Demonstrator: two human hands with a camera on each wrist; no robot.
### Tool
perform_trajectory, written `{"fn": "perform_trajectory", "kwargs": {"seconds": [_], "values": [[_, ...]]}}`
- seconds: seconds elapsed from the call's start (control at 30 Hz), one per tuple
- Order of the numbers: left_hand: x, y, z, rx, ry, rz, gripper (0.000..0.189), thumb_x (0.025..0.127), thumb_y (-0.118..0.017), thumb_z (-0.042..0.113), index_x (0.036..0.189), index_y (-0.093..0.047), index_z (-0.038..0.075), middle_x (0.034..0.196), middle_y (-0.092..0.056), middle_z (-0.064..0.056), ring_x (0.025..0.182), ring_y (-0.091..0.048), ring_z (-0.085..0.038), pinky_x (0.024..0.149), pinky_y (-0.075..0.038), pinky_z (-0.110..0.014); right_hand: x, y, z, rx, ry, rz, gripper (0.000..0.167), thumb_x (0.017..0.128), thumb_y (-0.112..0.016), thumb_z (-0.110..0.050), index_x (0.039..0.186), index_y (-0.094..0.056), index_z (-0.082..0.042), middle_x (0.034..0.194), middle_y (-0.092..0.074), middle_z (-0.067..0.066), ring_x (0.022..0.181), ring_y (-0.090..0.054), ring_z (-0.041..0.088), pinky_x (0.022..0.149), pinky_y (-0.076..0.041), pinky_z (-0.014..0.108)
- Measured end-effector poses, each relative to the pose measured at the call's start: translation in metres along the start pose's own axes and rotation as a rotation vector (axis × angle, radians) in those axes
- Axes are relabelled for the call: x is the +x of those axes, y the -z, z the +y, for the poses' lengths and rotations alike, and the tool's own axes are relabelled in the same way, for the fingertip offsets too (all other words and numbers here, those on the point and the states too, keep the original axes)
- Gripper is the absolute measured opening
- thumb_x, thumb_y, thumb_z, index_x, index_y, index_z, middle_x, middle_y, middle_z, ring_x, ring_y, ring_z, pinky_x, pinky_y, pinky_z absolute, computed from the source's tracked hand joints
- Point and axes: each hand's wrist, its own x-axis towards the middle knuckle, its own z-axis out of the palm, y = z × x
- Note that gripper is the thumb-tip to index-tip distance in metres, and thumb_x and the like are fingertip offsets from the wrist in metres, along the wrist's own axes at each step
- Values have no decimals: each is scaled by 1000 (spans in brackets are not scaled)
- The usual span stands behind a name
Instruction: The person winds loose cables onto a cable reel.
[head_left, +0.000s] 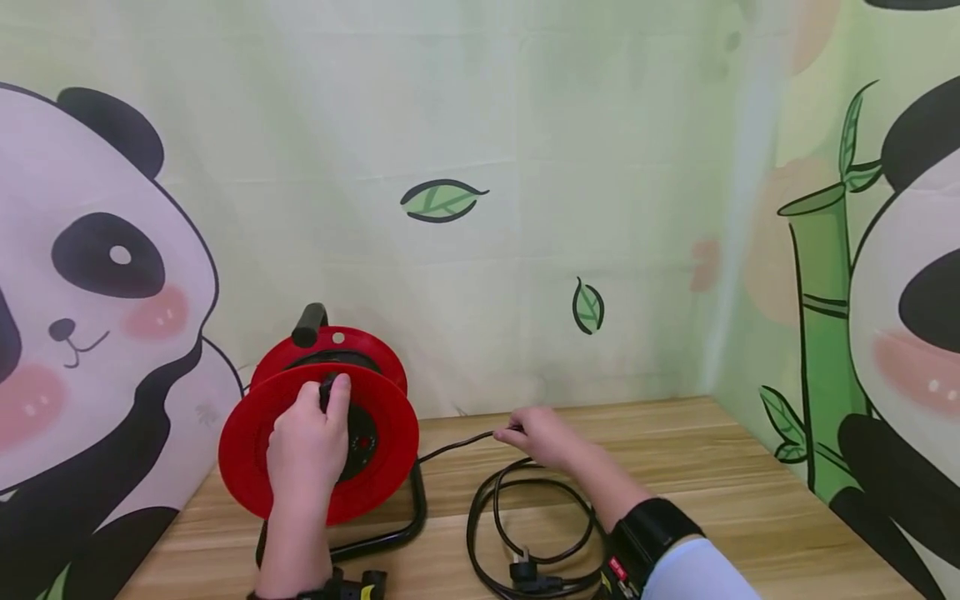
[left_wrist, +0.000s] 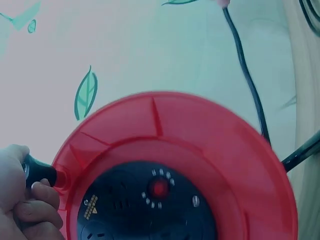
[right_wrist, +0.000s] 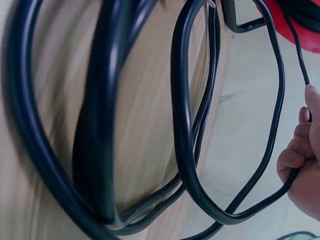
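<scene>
A red cable reel with a black socket panel stands on the table's left part. My left hand grips the small black crank knob on the reel's front disc, fingers wrapped round it in the left wrist view. To the right, my right hand holds the black cable, which runs from the reel into the fist. In the right wrist view the cable leaves the lower side of that hand and drops into loose loops.
On the wooden table the coiled cable lies under my right forearm, with its black plug at the front. A black tubular stand supports the reel, and a dark carrying handle tops it. A panda-printed backdrop rises behind.
</scene>
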Motion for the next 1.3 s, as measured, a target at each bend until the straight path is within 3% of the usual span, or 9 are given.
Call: {"fn": "perform_trajectory", "kwargs": {"seconds": [0.4,0.7,0.87,1.03,1.3], "values": [[-8,-26,15,55,-1,-145,46,105,-44,51,87,-54,9,70,-59,-6,65,-58,-25,64,-53,-43,8,-22,-27,-33,106,-25,31,104,-61,-31,78,-54,-15,63,-44,-7,55,-40,8,54,-35,26],[-12,-37,18,91,-2,-229,40,104,-48,42,81,-54,9,65,-56,-5,58,-53,-24,56,-47,-37,16,-29,-45,-64,135,-68,23,105,-58,-27,86,-58,-15,70,-51,-7,61,-46,7,58,-41,26],[-15,-46,20,137,5,-335,40,102,-47,39,77,-55,9,63,-52,-6,56,-50,-24,51,-40,-36,21,-38,-57,-126,164,-76,17,105,-58,-24,95,-64,-12,78,-58,-7,68,-53,7,65,-46,27],[-19,-55,18,183,33,-449,45,101,-43,37,67,-53,9,59,-50,-7,53,-47,-24,48,-36,-35,24,-50,-70,-155,193,-95,15,104,-60,-22,93,-64,-13,76,-57,-9,67,-53,7,64,-46,25],[-20,-62,11,283,58,-572,60,106,-29,47,68,-60,12,66,-54,-9,64,-54,-26,55,-39,-39,25,-56,-85,-203,249,-108,15,104,-60,-21,91,-63,-15,76,-54,-10,70,-52,7,66,-44,23]]}}
